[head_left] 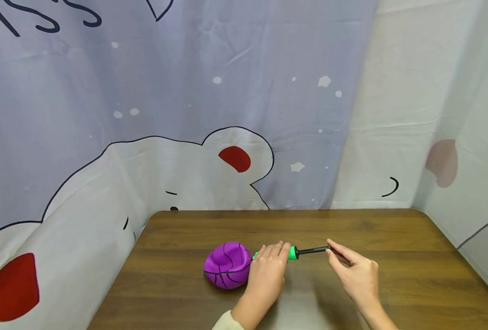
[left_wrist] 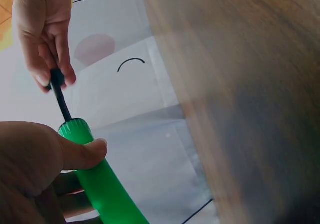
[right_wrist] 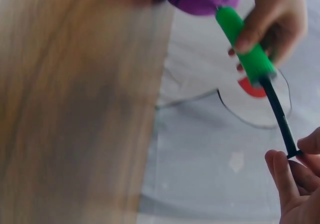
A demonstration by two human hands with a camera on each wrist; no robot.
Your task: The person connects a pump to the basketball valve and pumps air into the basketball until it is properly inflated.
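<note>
My left hand (head_left: 267, 271) grips the green barrel of a small hand pump (left_wrist: 107, 189), its thumb laid along the side. The pump's tip meets a purple ball (head_left: 227, 266) with black lines, which is partly deflated and dented on top. Out of the barrel's other end extends a black plunger rod (right_wrist: 277, 111). At the rod's end, my right hand (head_left: 357, 274) pinches the small black handle (left_wrist: 56, 77) between thumb and fingers. In the head view, most of the barrel is hidden behind the left hand.
Below the hands is a brown wooden table (head_left: 178, 233). Behind it and along the sides hangs a printed cloth (head_left: 186, 91) with white cartoon figures, red patches and small stars on grey-blue.
</note>
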